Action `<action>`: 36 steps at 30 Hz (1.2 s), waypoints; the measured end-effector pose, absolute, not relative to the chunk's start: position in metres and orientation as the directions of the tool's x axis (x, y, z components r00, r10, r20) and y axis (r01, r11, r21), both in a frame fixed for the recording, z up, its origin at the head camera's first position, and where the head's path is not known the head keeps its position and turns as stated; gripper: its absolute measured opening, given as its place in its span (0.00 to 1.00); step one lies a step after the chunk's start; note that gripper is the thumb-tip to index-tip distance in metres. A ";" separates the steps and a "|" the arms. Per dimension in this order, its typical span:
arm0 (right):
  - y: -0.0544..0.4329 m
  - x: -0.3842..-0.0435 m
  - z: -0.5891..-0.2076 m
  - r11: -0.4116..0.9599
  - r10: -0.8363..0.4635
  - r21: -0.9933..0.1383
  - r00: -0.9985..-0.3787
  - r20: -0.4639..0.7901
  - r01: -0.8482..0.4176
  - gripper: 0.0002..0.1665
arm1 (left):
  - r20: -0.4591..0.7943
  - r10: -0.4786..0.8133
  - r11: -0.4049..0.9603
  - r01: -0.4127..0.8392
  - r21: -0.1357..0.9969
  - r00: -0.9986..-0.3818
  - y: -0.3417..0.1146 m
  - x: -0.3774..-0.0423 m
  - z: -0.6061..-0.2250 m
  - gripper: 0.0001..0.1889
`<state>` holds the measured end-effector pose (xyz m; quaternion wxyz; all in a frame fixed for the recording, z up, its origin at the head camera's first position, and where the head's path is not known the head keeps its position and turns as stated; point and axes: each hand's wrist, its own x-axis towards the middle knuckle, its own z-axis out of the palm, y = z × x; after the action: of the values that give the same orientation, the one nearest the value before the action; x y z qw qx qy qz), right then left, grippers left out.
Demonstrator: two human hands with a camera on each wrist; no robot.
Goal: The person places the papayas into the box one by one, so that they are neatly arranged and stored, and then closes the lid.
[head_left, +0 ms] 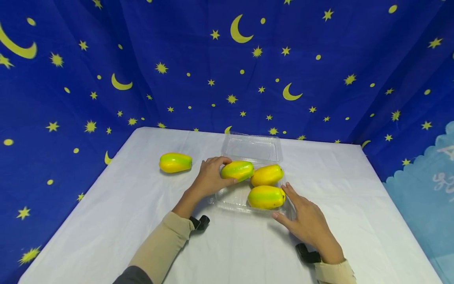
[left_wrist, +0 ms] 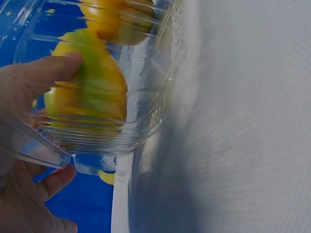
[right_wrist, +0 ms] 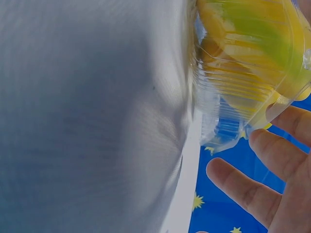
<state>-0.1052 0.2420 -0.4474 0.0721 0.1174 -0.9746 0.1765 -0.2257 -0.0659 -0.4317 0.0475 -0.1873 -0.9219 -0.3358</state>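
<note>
My left hand (head_left: 208,178) holds a yellow-green papaya (head_left: 238,170) between thumb and fingers at the left part of a clear plastic clamshell box (head_left: 232,196). Through the clear wall in the left wrist view, the thumb presses on that papaya (left_wrist: 90,85). Two more papayas lie in the right half of the box, one behind (head_left: 267,175) and one in front (head_left: 266,197). My right hand (head_left: 306,219) is at the box's right side, fingers spread and fairly straight, fingertips right at the rim. In the right wrist view, fingers (right_wrist: 279,153) show beside the clear wall.
Another papaya (head_left: 175,163) lies on the white tablecloth (head_left: 142,205) to the left of the box. The box's lid (head_left: 252,149) is folded back toward the far table edge. A blue curtain (head_left: 198,59) with yellow moons and stars hangs behind and beside the table.
</note>
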 end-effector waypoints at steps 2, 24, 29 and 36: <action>0.242 -0.105 -0.448 0.910 -0.203 -0.328 -0.963 0.180 -0.253 0.55 | 0.201 0.310 0.713 0.367 0.598 -0.929 -0.066 -0.226 -0.432 0.32; 0.240 -0.104 -0.448 0.912 -0.207 -0.319 -0.961 0.183 -0.258 0.55 | 0.211 0.301 0.734 0.368 0.571 -0.930 -0.067 -0.223 -0.427 0.31; 0.240 -0.104 -0.447 0.913 -0.208 -0.316 -0.961 0.183 -0.258 0.55 | 0.272 0.307 0.694 0.411 0.591 -0.912 -0.070 -0.224 -0.422 0.28; 0.241 -0.103 -0.445 0.915 -0.209 -0.311 -0.962 0.178 -0.256 0.55 | 0.352 0.267 0.647 0.438 0.624 -0.897 -0.077 -0.224 -0.413 0.26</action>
<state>-0.1031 0.2406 -0.4454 0.0705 0.1191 -0.9760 0.1679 -0.2240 -0.0766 -0.4126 0.1150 -0.1958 -0.9003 -0.3714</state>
